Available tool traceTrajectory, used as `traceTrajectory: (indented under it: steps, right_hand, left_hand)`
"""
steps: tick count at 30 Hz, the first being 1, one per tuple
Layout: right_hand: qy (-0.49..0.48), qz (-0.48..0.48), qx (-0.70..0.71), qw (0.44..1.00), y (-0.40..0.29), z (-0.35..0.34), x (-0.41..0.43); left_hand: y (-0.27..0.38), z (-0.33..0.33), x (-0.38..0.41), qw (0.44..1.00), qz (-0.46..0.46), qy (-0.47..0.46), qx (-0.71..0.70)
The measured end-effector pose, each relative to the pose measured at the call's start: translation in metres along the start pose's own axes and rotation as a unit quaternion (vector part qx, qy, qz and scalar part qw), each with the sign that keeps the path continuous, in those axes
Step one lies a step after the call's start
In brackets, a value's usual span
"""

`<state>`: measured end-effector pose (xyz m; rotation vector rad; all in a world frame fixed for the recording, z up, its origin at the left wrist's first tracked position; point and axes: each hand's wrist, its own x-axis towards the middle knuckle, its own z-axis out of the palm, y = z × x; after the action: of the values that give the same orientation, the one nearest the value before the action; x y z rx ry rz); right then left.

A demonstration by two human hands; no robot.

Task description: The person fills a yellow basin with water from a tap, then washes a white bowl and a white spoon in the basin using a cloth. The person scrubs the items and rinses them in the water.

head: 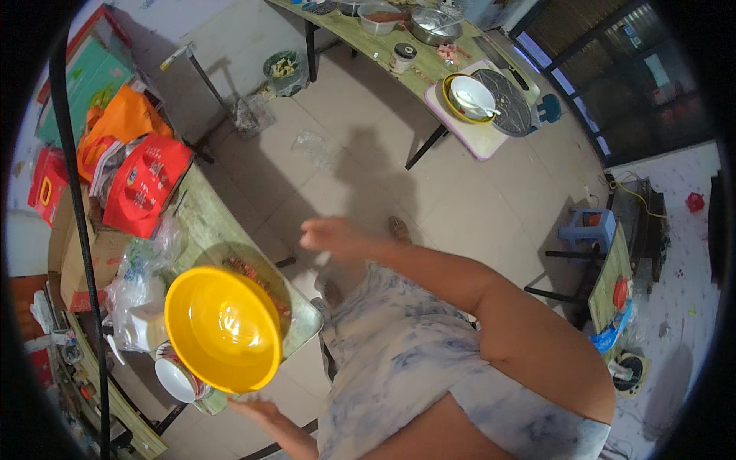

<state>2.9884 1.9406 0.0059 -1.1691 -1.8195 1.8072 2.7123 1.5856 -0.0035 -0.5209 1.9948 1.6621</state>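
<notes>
A yellow plastic basin (224, 328), shiny inside with no contents visible, is held tilted above the near end of a green-topped table (221, 213). My left hand (253, 407) grips its lower rim; some of the fingers are hidden behind it. Partly covered by the basin, small reddish pieces (253, 273) lie on the tabletop. My right hand (330, 237) is in the air past the table's edge, blurred, with curled fingers. Whether it has anything in it is unclear. White bowls (175, 379) are stacked beside the basin.
Red bags (144, 184), an orange bag (123, 123), a cardboard box (86, 259) and clear plastic bags (135, 293) crowd the table's left. Another table (345, 23) bears a knife (503, 63), a white bowl (471, 95) and a steel basin (434, 29). A waste bin (284, 72) and a blue stool (589, 227) stand on the floor.
</notes>
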Motion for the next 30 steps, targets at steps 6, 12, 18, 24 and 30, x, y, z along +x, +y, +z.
traceTrajectory:
  steps: [6, 12, 18, 24, 30]
  right_hand:
    - [0.384, -0.036, -0.174, 0.906, 0.026, -0.294, -0.019]
    - [0.301, 0.125, -0.401, 0.856, 0.091, -0.444, -0.049]
    - [0.224, 0.142, -0.472, 0.841, 0.102, -0.46, -0.044]
    - [0.162, 0.16, -0.494, 0.839, 0.115, -0.469, -0.033]
    - [0.122, 0.181, -0.489, 0.844, 0.112, -0.467, -0.029]
  left_hand:
    - [0.046, 0.179, -0.173, 0.762, 0.612, 0.111, 0.179]
    - [-0.031, 0.468, -0.299, 0.764, 0.298, -0.531, 0.213]
    - [-0.176, 0.635, -0.346, 0.699, -0.114, -0.647, 0.281]
    - [-0.208, 0.676, -0.375, 0.615, -0.262, -0.706, 0.234]
    - [-0.215, 0.673, -0.377, 0.648, -0.237, -0.699, 0.19]
